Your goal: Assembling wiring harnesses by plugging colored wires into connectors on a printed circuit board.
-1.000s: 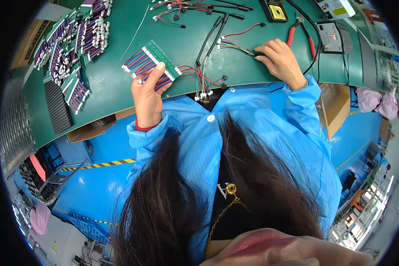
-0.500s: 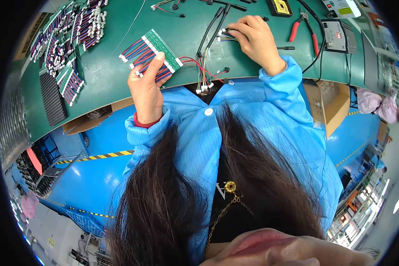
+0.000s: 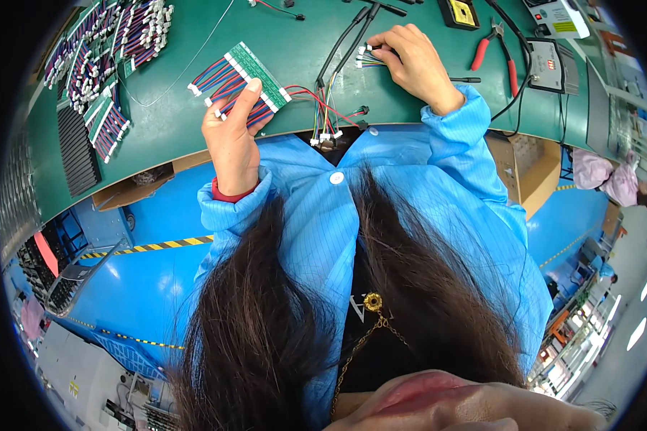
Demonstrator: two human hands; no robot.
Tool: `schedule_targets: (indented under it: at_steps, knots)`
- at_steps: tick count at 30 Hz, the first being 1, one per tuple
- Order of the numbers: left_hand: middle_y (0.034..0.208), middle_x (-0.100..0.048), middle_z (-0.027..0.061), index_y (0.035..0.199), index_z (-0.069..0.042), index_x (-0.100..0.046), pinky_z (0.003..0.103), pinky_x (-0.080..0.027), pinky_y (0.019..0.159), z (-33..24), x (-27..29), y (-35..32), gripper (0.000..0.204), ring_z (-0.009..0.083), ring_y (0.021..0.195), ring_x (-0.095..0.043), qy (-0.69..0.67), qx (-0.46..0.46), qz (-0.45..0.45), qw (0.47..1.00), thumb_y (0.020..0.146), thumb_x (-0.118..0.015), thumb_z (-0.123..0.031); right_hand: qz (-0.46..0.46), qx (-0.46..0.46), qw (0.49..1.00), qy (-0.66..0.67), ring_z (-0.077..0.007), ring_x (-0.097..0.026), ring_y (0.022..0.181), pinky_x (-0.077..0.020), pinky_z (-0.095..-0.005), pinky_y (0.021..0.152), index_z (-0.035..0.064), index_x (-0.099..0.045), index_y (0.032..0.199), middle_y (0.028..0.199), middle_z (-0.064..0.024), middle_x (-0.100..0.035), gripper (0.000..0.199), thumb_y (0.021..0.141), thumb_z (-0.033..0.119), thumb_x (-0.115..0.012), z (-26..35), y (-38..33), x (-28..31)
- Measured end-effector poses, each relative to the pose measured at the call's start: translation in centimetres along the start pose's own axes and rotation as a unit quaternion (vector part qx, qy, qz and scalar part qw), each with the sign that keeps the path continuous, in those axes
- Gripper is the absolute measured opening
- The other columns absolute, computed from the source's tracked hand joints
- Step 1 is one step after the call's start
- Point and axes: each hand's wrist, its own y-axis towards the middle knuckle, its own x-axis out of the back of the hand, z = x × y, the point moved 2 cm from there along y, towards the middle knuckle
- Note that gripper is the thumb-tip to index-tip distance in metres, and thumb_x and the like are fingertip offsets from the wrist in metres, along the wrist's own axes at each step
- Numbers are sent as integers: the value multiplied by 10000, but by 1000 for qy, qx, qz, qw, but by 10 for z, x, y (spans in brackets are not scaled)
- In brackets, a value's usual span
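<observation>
My left hand (image 3: pixel 231 140) is closed on a green circuit board (image 3: pixel 264 80), thumb on top. Short red, blue and black wires with white plugs (image 3: pixel 216 80) run along its left side. A red and black lead (image 3: pixel 313 93) extends from its right corner to a small black connector (image 3: pixel 364 110). To the right, my right hand (image 3: pixel 418 70) pinches a thin multicoloured cable with white plugs (image 3: pixel 367 57) against the table; its fingertips are partly hidden. Between my hands lie black cables (image 3: pixel 343 47) ending in loose wires and white plugs (image 3: pixel 327 136) at the table's edge.
Piles of wired boards (image 3: pixel 108 57) lie at the left beside a black ribbed strip (image 3: pixel 77 151). Red-handled cutters (image 3: pixel 497 50), a soldering-tip cleaner (image 3: pixel 459 13) and a grey control box (image 3: pixel 546 65) are on the right of the green table (image 3: pixel 172 122). A cardboard box (image 3: pixel 528 169) stands below.
My left hand and the board have shifted slightly left and up in the picture. My right hand keeps its pinch on the cable, with little movement.
</observation>
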Motion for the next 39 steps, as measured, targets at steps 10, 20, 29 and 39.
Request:
schedule_targets:
  at_steps: [10,20,29,39]
  knots:
    - [859,-684,96,1027,4,-618,245,-543,628,4,-4,-3,292,157,710,-670,-13,14,20,1000,801,-764,-109,0,4,996,94,-164,-530,766,-437,-266,707,80,-675,1028,856,-29,-620,189,838,75,-669,-3,0,7]
    - [890,-690,100,1020,8,-609,228,-542,612,-2,-25,-14,278,153,717,-676,-22,42,70,996,814,-753,-113,9,-136,870,473,-100,-526,725,-434,-218,669,25,-684,987,817,-23,-641,128,887,103,-666,26,0,28]
    - [873,-698,105,1010,27,-638,191,-527,606,-8,-39,-25,260,130,700,-658,23,-6,93,995,802,-747,-85,233,-152,791,544,-76,-492,695,-406,-174,650,-7,-648,927,784,-34,-588,115,918,106,-625,63,15,30]
    - [840,-705,95,945,43,-660,190,-510,594,-11,-49,-33,181,107,678,-636,42,-105,114,987,790,-714,-34,285,-151,757,568,-57,-493,692,-398,-158,633,4,-657,920,773,-18,-593,135,924,137,-635,58,12,13]
